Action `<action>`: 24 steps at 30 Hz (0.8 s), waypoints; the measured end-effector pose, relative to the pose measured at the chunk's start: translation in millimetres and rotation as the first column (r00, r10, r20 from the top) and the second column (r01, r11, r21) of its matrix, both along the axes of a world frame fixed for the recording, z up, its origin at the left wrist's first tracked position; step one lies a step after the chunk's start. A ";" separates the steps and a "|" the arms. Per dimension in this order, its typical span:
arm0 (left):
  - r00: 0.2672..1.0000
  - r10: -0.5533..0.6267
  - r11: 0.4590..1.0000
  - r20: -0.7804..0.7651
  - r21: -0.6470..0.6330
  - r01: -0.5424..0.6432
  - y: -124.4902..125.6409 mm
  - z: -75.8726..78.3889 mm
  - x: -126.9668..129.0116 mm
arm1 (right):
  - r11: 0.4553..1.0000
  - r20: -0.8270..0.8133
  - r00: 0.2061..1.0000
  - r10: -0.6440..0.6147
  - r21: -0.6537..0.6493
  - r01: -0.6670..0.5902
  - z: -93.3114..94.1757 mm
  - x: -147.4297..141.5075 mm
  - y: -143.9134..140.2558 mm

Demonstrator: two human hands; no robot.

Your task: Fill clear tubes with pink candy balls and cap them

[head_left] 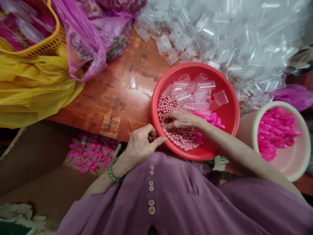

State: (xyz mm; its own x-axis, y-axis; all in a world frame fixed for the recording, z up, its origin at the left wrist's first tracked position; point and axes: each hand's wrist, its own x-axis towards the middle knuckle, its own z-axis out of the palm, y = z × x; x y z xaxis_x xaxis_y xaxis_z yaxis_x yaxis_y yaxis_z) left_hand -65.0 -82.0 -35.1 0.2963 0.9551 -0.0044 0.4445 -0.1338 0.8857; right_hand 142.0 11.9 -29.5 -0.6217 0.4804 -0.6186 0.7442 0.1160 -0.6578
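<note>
— Near the table's (117, 98) front edge: status of the hands?

— Right hand (179, 120) lies palm-down in the red bowl (230, 114), fingers curled into the pink beads (168, 104); whether it grips any, cannot tell. Left hand (140, 143) is loosely closed at the rim, thumb out, apparently steadying it.

— Surroundings?

— Clear tubes (195, 89) share the bowl for easy reach. Pink caps fill a white bowl (303, 156) right; bags lie far left.

A single head-worn camera looks steeply down from close above the person's lap, facing forward over the near edge of the worktop (117, 98), with the red bowl (227, 114) just right of centre.
</note>
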 end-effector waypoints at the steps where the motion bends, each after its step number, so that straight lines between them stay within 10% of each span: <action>1: 1.000 -0.003 1.000 0.009 0.003 0.003 0.0 0.1 -0.7 | 0.999 0.054 0.998 0.043 -0.025 -0.041 1.8 0.3 0.1; 8: 0.999 -0.014 0.981 -0.030 0.191 0.020 -2.2 2.4 -0.3 | 0.962 0.313 0.913 0.261 -0.163 -0.219 9.2 -6.1 1.0; 13: 0.992 -0.016 0.874 -0.126 0.480 0.075 -4.6 12.2 2.8 | 0.940 0.398 0.857 0.326 -0.231 -0.251 12.2 -10.2 10.6; 19: 0.986 -0.155 0.835 -0.055 0.527 0.161 6.0 28.6 15.2 | 0.928 0.309 0.925 0.221 -0.357 -0.102 25.0 0.1 23.2; 24: 0.912 -0.265 0.762 -0.313 0.511 0.397 22.7 32.0 34.6 | 0.961 0.119 0.993 -0.004 -0.274 0.037 23.2 16.7 20.6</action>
